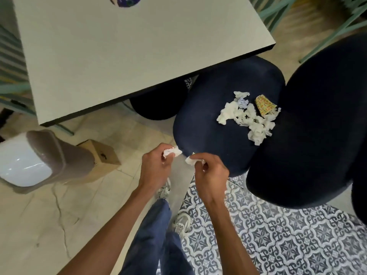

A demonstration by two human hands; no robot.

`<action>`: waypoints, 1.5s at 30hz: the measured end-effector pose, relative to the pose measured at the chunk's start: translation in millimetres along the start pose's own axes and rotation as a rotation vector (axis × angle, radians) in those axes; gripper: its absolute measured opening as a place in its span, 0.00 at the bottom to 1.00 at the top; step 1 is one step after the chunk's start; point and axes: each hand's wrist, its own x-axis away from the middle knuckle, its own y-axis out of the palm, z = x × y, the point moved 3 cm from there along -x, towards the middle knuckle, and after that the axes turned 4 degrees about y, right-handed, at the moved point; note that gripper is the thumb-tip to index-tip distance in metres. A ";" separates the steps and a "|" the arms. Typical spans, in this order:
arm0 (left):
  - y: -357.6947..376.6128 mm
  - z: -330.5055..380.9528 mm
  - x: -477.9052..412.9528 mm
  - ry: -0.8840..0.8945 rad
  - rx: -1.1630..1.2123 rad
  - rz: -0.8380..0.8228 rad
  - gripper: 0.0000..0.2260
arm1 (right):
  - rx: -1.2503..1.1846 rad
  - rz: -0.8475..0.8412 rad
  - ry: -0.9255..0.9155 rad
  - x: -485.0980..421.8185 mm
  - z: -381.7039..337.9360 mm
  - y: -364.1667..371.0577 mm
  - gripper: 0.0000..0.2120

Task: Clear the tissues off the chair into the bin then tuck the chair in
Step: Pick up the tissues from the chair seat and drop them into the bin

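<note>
Two hands (156,165) (210,173) – two tissue wads (172,152) (191,160) – one bin (39,157) – one chair (228,120)

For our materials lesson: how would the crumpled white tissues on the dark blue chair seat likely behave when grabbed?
The crumpled white tissues look soft and floppy, so they would probably squash in the hands. They seem very light. They lie in loose separate wads on the dark blue chair seat, so some would likely drop from one grab.

Seat front: the chair (214,124) is showing bare dark cushion toward 9 o'clock of the tissues (248,118); open for a reach
Seat rear: the backrest (317,126) is rising at 3 o'clock, walling that side
Overhead: the table (139,52) is overhanging the seat at 11 o'clock
Floor lane: bare tiles are lying open toward the bin (39,159) at 9 o'clock; a cardboard box (103,153) is crowding it
</note>
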 end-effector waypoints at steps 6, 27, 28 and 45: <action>-74.5 -30.2 54.2 -0.099 0.105 0.179 0.05 | -0.068 -0.126 -0.048 50.1 -50.5 37.4 0.09; -298.1 -262.0 148.4 -0.304 -0.186 0.572 0.14 | 0.183 -0.583 -0.402 159.6 -159.3 297.5 0.10; -302.7 -265.2 144.6 -0.295 -0.192 0.564 0.13 | 0.196 -0.590 -0.414 161.3 -162.8 305.7 0.10; -306.6 -337.0 57.0 -0.283 -0.584 -0.019 0.24 | 0.525 -0.626 -0.597 156.7 -207.7 434.2 0.14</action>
